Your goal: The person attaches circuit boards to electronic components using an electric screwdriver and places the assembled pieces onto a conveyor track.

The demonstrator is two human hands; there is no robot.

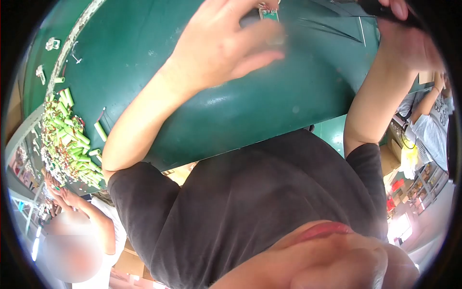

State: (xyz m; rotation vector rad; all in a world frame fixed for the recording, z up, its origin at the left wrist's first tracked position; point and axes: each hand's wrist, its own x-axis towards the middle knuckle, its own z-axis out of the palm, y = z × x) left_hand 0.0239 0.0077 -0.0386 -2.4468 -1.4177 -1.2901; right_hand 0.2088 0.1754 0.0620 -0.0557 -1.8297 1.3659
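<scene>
My left hand (pixel 226 43) reaches over the green table from the left. Its upper fingers curl in and pinch a small green circuit board (pixel 269 14) with fine wires, near the top edge of the view. The lower fingers are bent, and their tips are blurred. At the upper right, my right hand (pixel 409 43) is closed around a dark, long object (pixel 392 12), whose kind I cannot make out. Thin black strands (pixel 332 30) stretch across the table between the two hands.
A heap of light-green cylinders with wires (pixel 70 137) covers the left of the green table (pixel 250 115). One loose cylinder (pixel 100 131) lies near my left forearm. Small white parts (pixel 53 44) sit by the rim. Other people (pixel 103 221) are at the lower left and right (pixel 433 115).
</scene>
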